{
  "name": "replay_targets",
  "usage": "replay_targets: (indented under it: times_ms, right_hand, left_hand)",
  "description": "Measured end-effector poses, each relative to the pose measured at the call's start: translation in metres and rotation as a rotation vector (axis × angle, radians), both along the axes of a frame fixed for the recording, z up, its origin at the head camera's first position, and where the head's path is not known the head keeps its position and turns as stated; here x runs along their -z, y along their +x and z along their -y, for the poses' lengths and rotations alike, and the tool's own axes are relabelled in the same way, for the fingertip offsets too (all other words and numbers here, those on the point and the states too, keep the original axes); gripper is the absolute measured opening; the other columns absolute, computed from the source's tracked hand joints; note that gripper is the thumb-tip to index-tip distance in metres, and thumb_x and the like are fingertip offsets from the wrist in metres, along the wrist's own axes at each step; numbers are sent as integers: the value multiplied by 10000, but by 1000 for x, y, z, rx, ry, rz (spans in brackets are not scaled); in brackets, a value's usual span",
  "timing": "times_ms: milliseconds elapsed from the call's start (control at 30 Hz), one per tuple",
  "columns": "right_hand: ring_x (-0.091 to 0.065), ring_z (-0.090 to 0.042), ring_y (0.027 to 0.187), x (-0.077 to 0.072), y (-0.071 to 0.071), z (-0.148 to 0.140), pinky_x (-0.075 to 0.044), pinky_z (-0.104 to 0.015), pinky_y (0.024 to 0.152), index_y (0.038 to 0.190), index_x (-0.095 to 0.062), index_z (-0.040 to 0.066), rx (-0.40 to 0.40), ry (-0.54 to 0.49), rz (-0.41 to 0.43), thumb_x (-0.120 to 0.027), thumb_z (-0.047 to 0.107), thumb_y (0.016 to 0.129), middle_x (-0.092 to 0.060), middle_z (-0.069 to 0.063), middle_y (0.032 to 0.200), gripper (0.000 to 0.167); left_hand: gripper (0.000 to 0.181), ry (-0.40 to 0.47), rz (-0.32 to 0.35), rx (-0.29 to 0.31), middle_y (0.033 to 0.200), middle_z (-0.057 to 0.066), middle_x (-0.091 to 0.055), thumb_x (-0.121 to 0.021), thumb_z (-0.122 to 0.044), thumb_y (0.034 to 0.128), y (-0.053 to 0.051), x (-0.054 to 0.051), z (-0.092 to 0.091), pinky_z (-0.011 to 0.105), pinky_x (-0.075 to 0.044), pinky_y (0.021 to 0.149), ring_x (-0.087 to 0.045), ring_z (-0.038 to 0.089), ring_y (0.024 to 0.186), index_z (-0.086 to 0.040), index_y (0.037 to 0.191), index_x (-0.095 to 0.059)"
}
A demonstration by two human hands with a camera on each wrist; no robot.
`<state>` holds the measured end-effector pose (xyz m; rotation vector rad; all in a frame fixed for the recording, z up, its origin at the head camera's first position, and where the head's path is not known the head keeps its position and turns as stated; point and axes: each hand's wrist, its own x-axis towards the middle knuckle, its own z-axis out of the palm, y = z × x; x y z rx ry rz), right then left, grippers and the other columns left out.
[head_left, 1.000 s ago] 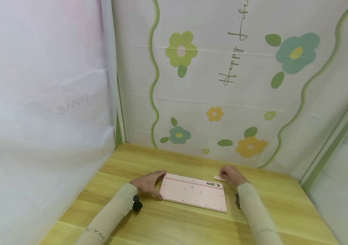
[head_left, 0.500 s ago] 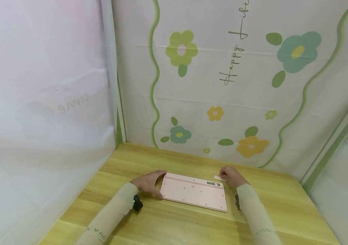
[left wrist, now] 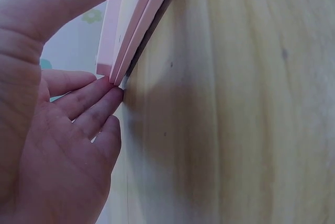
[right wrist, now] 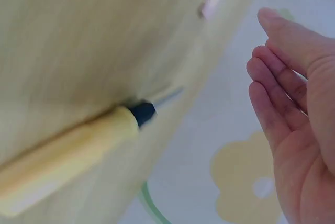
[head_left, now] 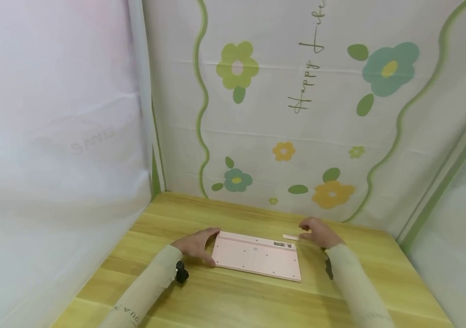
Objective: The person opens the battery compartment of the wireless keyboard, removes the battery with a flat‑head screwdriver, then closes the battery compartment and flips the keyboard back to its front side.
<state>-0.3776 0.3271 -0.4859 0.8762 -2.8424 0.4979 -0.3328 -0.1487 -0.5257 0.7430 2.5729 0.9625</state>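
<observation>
1. Head: pink panel (head_left: 255, 258) flat on wooden table (head_left: 225, 298); left hand (head_left: 194, 243) grips its left end, thumb at near corner, fingers at far corner. Right hand (head_left: 319, 232) loosely spread just beside small pink strip (head_left: 291, 237), which lies near panel's far right corner.
2. Left wrist: thumb and fingertips touch panel's edges.
3. Right wrist: hand relaxed, apart from strip; yellow-handled screwdriver (right wrist: 89, 143) on table.

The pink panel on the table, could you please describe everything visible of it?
The pink panel is a thin, flat, plastic-looking rectangle with small dark dots and one greyish round spot. A raised strip runs along its far edge, with a dark patch near the right end, too small to identify. It lies on the table; the left hand holds its left end.
</observation>
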Motion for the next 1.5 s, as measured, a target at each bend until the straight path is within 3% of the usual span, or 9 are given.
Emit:
replay_targets:
  times_ms: [133,300,533,700,1033,1200,1500]
  right_hand:
    - [-710,-302,922,-12,7,-7,-627,-465,846,1101,-743,-72,-18,18,-34,-858,120,867,-756,-203,1034,323]
    - [-703,-330,939,-28,25,-13,-616,-488,844,1117,-736,-51,-17,20,-33,-860,128,867,-747,-150,1032,331]
    - [-676,-270,979,-31,49,-30,-603,-469,864,1163,-726,-17,41,29,-6,-850,196,889,-730,-91,1070,368]
    - [-674,-240,964,-20,65,-47,-606,-453,838,1165,-730,-15,79,16,-27,-863,201,875,-734,-89,1071,385]
    - [-712,-406,1029,13,88,-78,-621,-551,889,1227,-675,-123,213,-73,58,-855,206,876,-713,-273,1166,513]
    - [-722,-423,1027,27,93,-85,-619,-561,899,1215,-681,-130,266,-121,66,-870,180,850,-717,-310,1161,514]
    - [-736,-391,1001,46,89,-95,-641,-498,852,1153,-712,-117,282,-119,98,-874,183,853,-724,-311,1147,454]
  left_hand:
    - [1227,-5,-3,-5,1733,184,-288,-979,-381,728,-1,2,3,567,-254,1323,-270,394,1614,-40,1665,-264]
    - [1233,-10,-7,-10,1733,178,-292,-980,-397,720,-1,1,4,567,-254,1324,-272,391,1614,-47,1665,-269]
    - [1231,-8,-5,-4,1732,177,-297,-982,-385,718,-1,-5,4,571,-255,1323,-273,394,1614,-45,1664,-272]
    - [1228,-18,-14,-2,1731,180,-298,-981,-385,723,0,-5,4,565,-264,1321,-279,391,1612,-40,1663,-271]
    - [1226,-9,-1,2,1728,192,-296,-981,-363,729,3,-3,1,570,-260,1321,-278,399,1610,-21,1661,-262]
    - [1219,-5,2,1,1727,191,-299,-981,-355,732,3,-4,0,571,-257,1322,-278,398,1610,-22,1660,-265]
    - [1218,-5,-1,4,1727,191,-300,-979,-371,730,2,-2,0,574,-264,1318,-280,402,1609,-27,1659,-270]
